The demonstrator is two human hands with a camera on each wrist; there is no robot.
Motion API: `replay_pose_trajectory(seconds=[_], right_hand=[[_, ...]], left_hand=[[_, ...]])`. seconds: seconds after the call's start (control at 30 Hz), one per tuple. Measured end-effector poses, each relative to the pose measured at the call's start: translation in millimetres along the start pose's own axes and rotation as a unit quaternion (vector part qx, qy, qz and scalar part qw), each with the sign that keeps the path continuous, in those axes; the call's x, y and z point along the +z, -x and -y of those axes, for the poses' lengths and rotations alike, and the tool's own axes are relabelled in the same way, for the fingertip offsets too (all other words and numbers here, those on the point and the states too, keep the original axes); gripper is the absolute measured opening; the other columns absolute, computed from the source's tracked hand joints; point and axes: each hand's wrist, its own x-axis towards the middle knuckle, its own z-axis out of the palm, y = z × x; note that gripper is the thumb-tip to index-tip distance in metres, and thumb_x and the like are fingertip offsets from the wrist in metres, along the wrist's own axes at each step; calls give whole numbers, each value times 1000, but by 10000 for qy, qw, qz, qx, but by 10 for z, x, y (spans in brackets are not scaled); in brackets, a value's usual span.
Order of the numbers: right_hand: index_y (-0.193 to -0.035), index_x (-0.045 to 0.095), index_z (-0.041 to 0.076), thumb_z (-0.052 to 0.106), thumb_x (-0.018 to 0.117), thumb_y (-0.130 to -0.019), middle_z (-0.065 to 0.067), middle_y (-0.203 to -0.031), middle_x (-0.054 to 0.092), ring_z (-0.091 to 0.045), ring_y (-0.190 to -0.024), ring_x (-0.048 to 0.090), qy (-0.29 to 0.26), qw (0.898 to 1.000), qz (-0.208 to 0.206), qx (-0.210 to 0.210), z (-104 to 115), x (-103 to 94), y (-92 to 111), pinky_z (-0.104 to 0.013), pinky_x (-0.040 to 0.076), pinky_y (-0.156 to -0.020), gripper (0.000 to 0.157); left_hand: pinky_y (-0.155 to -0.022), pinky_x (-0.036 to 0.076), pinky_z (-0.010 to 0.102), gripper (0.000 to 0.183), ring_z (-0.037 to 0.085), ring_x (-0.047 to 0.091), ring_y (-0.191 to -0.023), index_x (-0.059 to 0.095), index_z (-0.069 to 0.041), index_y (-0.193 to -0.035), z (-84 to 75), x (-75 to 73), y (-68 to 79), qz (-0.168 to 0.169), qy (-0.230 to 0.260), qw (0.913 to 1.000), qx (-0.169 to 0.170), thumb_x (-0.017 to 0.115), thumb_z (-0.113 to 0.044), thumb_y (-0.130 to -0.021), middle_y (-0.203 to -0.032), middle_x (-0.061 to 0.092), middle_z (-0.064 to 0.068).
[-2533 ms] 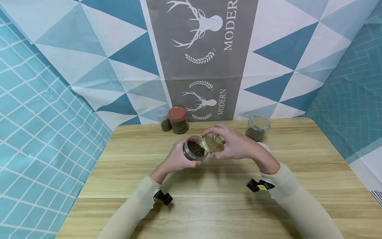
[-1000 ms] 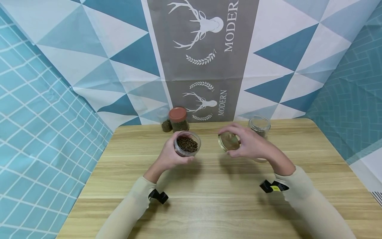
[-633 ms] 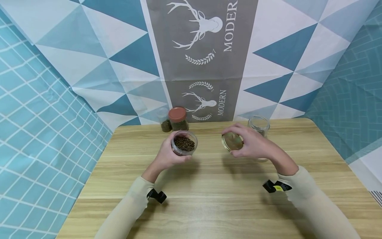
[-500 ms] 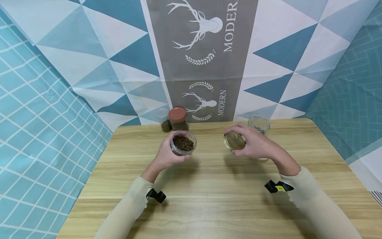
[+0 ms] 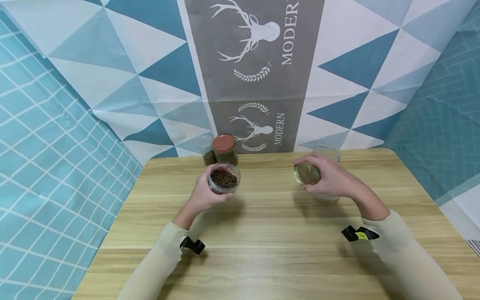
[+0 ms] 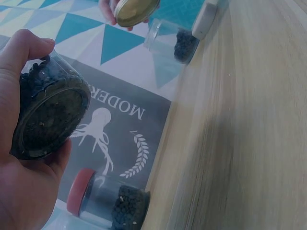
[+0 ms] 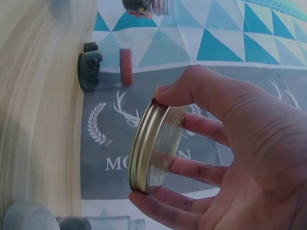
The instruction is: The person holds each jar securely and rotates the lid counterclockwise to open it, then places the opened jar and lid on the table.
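Cream sleeves (image 5: pixel 151 256); boxy black wrist cameras (image 5: pixel 197 247); yellow label (image 5: pixel 361 236) on right one.

Left forearm (image 5: pixel 154 260) and right forearm (image 5: pixel 414 256), both in pale sleeves, extend forward and converge. Left hand (image 5: pixel 204 195) raised, thumb and fingers curved in a holding grip. Right hand (image 5: pixel 335 178) raised, well apart from the left, thumb opposing spaced, bent fingers.

Shows glass jar (image 5: pixel 331 154) partly hidden behind right hand (image 5: pixel 331 177) in head view, red-lidded jar (image 6: pixel 106 205) cropped in left wrist view.
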Motion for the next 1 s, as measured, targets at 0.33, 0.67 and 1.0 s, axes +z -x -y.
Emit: replay_pose_trajectory(seconds=[0.33,0.67,1.0], right_hand=[[-146,68,11,4,88,-87,-31,-160,53,-50,-133,60,1,9995,-77,321,-142,-140,126,-58,63,-93,62],[-151,65,7,6,89,-90,-29,-155,58,-50,-132,61,-60,9988,-94,487,-300,-304,250,-46,60,-85,66],[-153,62,4,8,88,-91,-33,-157,53,-55,-133,60,180,9963,-110,837,-488,-426,386,-69,58,-97,67]], left_hand=[[-113,50,17,91,25,66,-131,57,5,-153,53,-87,23,-123,5,9999,-54,96,-4,-72,-146,71,28],[-112,50,18,89,27,66,-130,59,3,-152,99,-182,45,-260,-209,9993,-192,96,-5,-71,-143,72,26],[-110,49,16,87,12,64,-125,60,3,-151,118,-224,70,-372,-158,9987,-319,95,-5,-72,-143,72,26]])
